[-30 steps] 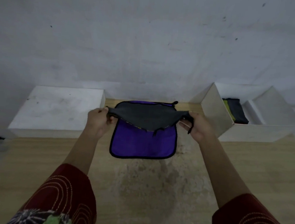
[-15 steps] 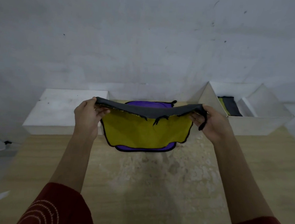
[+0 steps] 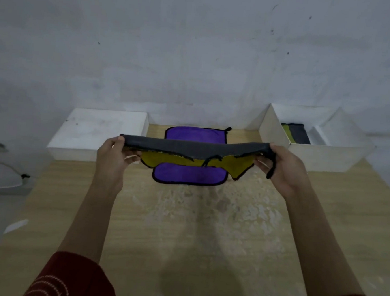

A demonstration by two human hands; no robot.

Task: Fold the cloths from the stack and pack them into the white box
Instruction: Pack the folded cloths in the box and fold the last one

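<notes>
Pale scuffed wall (image 3: 197, 43) at the back, with a worn wooden desk (image 3: 183, 228) running up to it, its middle rubbed pale. Head view, the only one: both arms reach forward in dark red sleeves (image 3: 69, 278). The left hand (image 3: 112, 157) and the right hand (image 3: 283, 168) each pinch one end of a grey-and-yellow cloth (image 3: 196, 148), fingers curled round the hem. It is stretched level between them in the air, grey face up and yellow underside sagging below. A black hanging loop dangles by the right fingers. The cloth is probably pulled taut to square its edges before the first fold. A purple cloth (image 3: 187, 176) lies flat on the desk directly beneath and beyond it, apart from both hands. It looks like what is left of the stack, though I cannot tell if more layers lie under it. The white box (image 3: 328, 158) stands open at the far right, just beyond the right hand. Folded cloths (image 3: 295, 133), yellow-green and dark grey, stand on edge against its left wall with room beside them, so the carry should be short. A closed white block (image 3: 97, 130) sits far left, just beyond the left hand. The desk space nearer the person seems the likely place to fold.
</notes>
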